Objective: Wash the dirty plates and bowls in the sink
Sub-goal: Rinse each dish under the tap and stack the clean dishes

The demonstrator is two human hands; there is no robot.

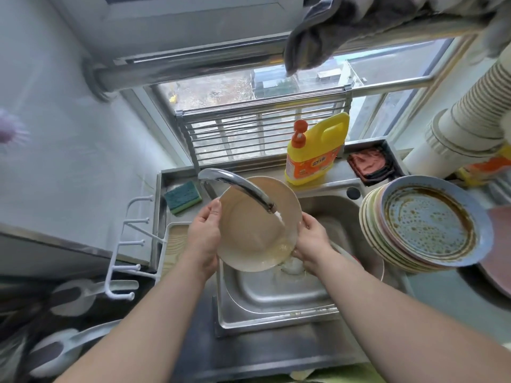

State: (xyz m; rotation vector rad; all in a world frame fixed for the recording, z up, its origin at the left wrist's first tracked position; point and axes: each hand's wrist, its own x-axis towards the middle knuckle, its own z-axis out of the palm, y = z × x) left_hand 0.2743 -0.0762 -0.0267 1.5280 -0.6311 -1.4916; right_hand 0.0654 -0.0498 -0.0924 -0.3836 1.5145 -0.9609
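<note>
Plate (249, 230), beige and tilted, is held over the steel sink (276, 299) under the running faucet (235, 186); its left rim is gripped by the left hand (204, 239), its lower right rim is pinched by the right hand (312, 241). Water is seen falling onto the plate's face. On the table to the right, a stack of dirty plates (425, 230) is topped by a blue, sauce-stained one. Behind the sink, a yellow detergent bottle (315, 153) and a green sponge (183, 196) are set on the ledge below a barred window (249, 136). A white hook rack (130, 244) is fixed at the left.
</note>
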